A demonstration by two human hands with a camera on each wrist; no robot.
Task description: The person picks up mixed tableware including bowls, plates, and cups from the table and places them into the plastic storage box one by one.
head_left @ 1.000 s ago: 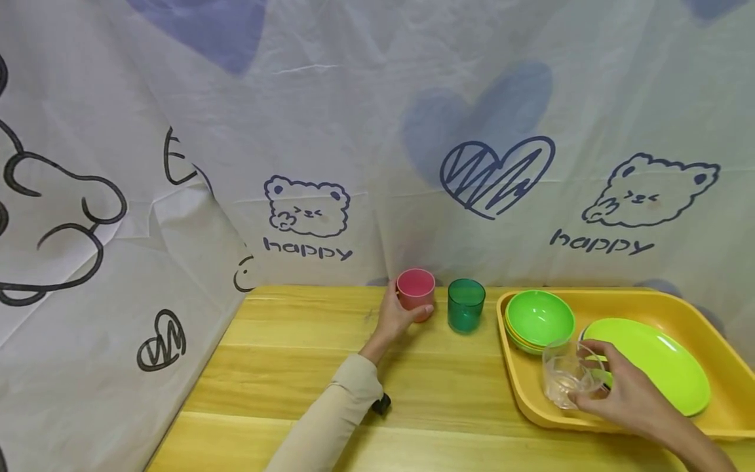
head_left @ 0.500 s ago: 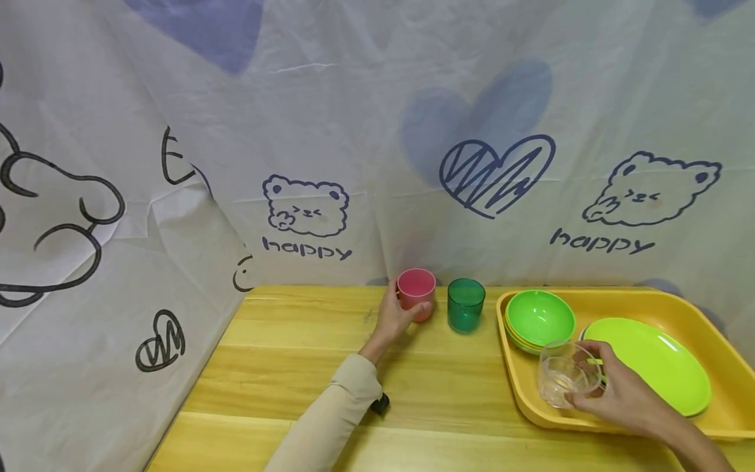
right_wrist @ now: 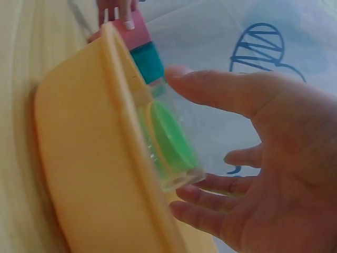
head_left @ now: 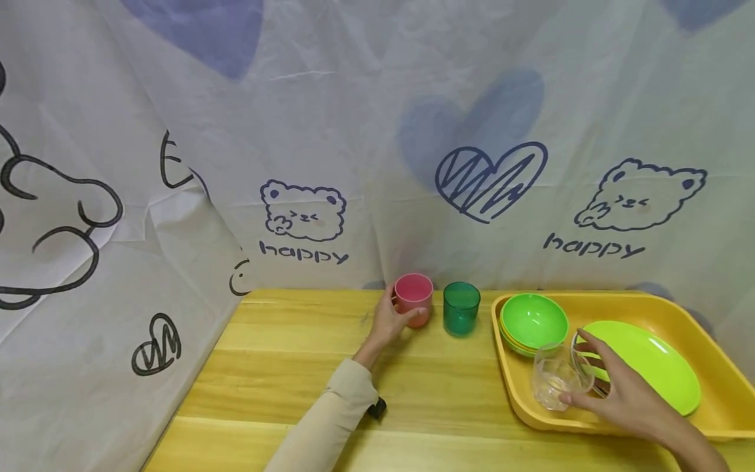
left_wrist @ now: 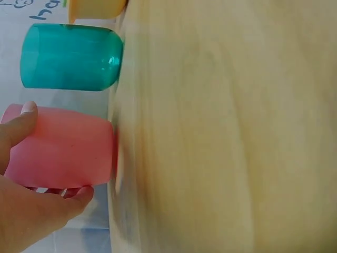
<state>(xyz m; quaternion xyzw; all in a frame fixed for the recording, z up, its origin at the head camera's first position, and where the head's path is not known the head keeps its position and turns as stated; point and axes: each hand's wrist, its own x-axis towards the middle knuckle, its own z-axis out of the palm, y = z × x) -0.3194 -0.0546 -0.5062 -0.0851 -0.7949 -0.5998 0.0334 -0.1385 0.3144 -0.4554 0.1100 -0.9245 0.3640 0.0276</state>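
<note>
My left hand (head_left: 386,324) holds a pink cup (head_left: 413,305), which stands upright on the table. In the left wrist view, the thumb lies on one side of that pink cup (left_wrist: 66,147) and the fingers on the other. Right of it is a teal cup (head_left: 461,311), untouched. A clear cup (head_left: 548,388) stands in the near left part of a yellow tray (head_left: 508,387), in front of the bowls. Around it, my right hand (head_left: 628,396) has its fingers spread. The right wrist view shows the right hand (right_wrist: 284,158) with thumb and fingers wide apart; any light contact is unclear.
Stacked bowls, the top one green (head_left: 533,321), sit at the tray's back left. Lime-green oval plates (head_left: 655,370) lie to their right. Behind the table hangs a printed cloth (head_left: 366,131). A small black object (head_left: 377,409) shows beside the left sleeve.
The right hand's fingers have spread from the clear cup, which they gripped earlier; the cup has shifted slightly left. The left hand stays on the pink cup. The head view has shifted a little.
</note>
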